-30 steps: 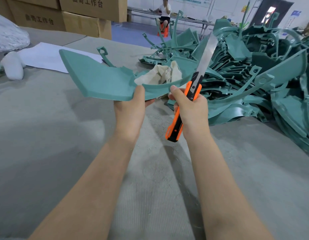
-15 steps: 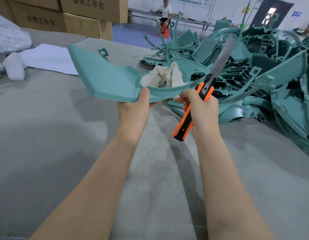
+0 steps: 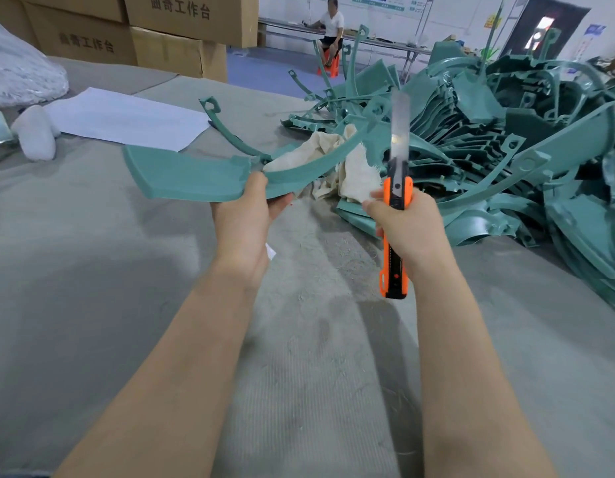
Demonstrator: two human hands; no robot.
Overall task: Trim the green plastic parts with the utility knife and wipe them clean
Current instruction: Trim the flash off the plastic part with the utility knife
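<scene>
We grip green part [image 3: 189, 177] w/ left hand [image 3: 244, 219], knife [image 3: 397, 188] w/ right hand [image 3: 406, 225]. Blade [image 3: 401, 132] extended far: may flex, slip, cut left hand.

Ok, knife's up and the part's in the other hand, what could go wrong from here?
The blade is run far out of the knife in the right hand; pushed sideways into plastic it might flex or snap. The left hand grips the part in mid-air at its narrow middle; a slip along the edge could reach that hand. Held one-handed, the part may twist under the cut.
</scene>
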